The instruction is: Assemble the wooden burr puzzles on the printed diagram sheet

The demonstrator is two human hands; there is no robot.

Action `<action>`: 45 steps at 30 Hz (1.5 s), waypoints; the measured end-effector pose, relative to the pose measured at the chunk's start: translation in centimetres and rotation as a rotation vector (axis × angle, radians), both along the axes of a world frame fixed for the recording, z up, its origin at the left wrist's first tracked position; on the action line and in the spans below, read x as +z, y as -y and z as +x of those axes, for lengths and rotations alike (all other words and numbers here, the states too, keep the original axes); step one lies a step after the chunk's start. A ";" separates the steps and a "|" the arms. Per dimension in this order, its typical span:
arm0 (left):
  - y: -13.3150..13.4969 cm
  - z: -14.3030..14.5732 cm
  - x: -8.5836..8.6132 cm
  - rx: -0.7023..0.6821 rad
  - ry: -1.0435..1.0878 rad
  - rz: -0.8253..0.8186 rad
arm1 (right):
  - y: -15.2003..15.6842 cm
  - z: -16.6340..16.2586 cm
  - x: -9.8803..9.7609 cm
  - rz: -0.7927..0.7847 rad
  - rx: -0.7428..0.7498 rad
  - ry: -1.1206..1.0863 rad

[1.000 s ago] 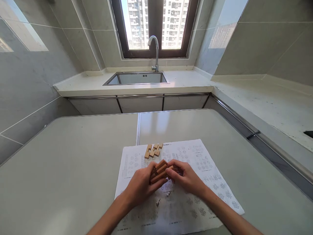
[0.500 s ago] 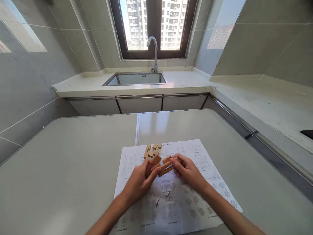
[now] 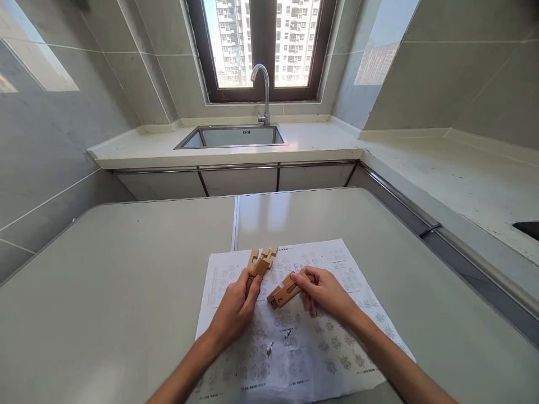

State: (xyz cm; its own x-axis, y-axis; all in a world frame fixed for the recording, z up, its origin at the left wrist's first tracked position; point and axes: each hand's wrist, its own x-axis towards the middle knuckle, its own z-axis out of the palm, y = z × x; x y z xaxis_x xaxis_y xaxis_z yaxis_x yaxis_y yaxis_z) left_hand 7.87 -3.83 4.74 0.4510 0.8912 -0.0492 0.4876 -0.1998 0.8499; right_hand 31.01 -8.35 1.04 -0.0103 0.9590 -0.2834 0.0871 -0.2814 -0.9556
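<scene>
My left hand (image 3: 239,300) is closed round a wooden puzzle piece (image 3: 261,267), whose end sticks out past the fingers. My right hand (image 3: 320,287) pinches notched wooden puzzle blocks (image 3: 288,290) lying side by side, with dark figures on their near ends; one looks like a 2. A gap separates the pieces in the two hands. Behind my left hand, several lighter notched wooden pieces (image 3: 269,255) lie at the top of the printed sheet (image 3: 307,359), partly covered by the held piece. Small drawings fill the sheet, which is torn in two spots near its middle.
The sheet lies on a pale, glossy table (image 3: 126,292) with a seam running away from me. Beyond are a white counter (image 3: 311,134), a sink (image 3: 231,145) and a tall tap (image 3: 266,92) under a window. Another counter (image 3: 455,174) runs along the right.
My hands have moved apart. The blocks in my right hand have come away from my left hand and tilted, showing their marked ends. My left hand keeps its piece, shifted slightly left.
</scene>
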 end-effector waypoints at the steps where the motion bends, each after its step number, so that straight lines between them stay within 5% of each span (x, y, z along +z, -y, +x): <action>1: 0.0 0.0 0.0 0.001 0.006 -0.001 | 0.0 0.0 0.0 -0.006 -0.002 0.007; 14: -0.5 -0.2 -0.3 -0.040 0.335 -0.519 | -0.1 0.2 -0.4 -0.022 -0.001 0.061; 36: -0.7 -0.5 -0.4 -0.088 0.282 -0.562 | 0.0 0.2 -0.3 0.003 -0.018 0.135; 39: -0.7 -0.4 -0.4 -0.105 0.242 -0.482 | -0.1 0.3 -0.4 0.036 -0.011 0.149; 45: -0.7 -0.7 -0.7 -0.102 -0.037 0.003 | 0.0 0.5 -0.1 0.020 0.065 0.080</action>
